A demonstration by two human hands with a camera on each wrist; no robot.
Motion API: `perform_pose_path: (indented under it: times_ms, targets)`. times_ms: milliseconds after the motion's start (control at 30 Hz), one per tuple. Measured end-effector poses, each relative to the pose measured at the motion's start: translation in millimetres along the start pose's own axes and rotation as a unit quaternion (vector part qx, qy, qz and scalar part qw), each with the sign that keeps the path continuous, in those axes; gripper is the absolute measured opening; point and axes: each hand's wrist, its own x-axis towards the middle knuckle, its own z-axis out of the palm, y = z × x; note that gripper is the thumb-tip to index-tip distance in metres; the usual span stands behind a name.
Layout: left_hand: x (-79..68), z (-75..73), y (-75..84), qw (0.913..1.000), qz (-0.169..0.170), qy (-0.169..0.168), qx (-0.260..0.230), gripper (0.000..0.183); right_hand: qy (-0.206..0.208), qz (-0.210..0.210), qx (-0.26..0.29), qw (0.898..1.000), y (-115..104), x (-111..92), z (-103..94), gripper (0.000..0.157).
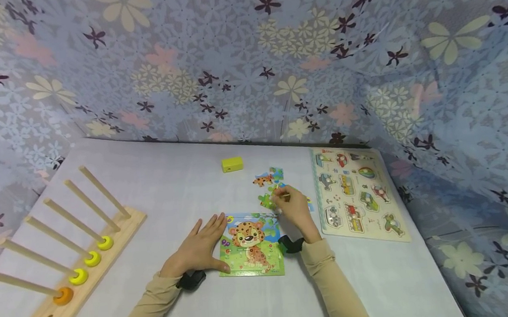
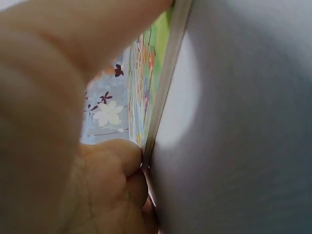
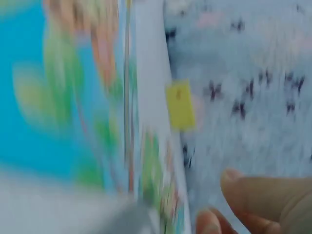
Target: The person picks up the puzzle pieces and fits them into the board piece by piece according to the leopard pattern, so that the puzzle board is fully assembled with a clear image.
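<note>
A leopard picture puzzle board [image 1: 251, 258] lies flat, its picture mostly filled in. My left hand [image 1: 201, 248] rests at the board's left edge with fingers spread and straight; the left wrist view shows the thumb and fingertips touching the board's edge [image 2: 165, 83]. Over loose puzzle pieces beyond the board's upper right corner is my right hand [image 1: 292, 207]. Its thumb and fingertips [image 3: 234, 175] stand apart in the right wrist view, with no piece visible between them. Near these fingers lie a green piece [image 1: 265, 201] and a leopard-spotted piece [image 1: 262, 179].
A yellow block [image 1: 232, 164] stands toward the table's far side. To the right lies a vehicle peg puzzle board [image 1: 357, 195]. On the left is a wooden rack [image 1: 88, 271] with tall pegs, several yellow rings and one orange ring. A flowered cloth [image 1: 239, 80] hangs behind.
</note>
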Motion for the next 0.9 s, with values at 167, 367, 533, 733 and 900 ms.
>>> perform_pose_path:
  times_ms: [167,367,533,733,900]
  targets:
    - [0.7,2.0,-1.8,1.0000,-0.003,0.000,0.004,0.123,0.052,0.019,-0.025,0.998,20.9,18.6,-10.2,0.045]
    - [1.2,4.0,-2.4,1.0000,0.001,0.004,0.000,0.123,0.035,0.014,-0.076,0.996,28.7,26.4,-10.5,0.055]
    - [1.4,3.2,-1.8,1.0000,0.000,0.009,-0.001,0.122,0.025,0.017,-0.093,0.995,24.9,26.6,-11.6,0.055]
    - [2.0,4.0,-1.8,1.0000,0.000,0.007,-0.004,0.122,0.035,0.032,-0.091,0.995,26.2,25.2,-12.1,0.049]
    - [2.8,5.4,-2.7,1.0000,-0.001,0.006,-0.002,0.123,0.057,0.044,-0.049,0.996,33.2,27.1,-13.0,0.039]
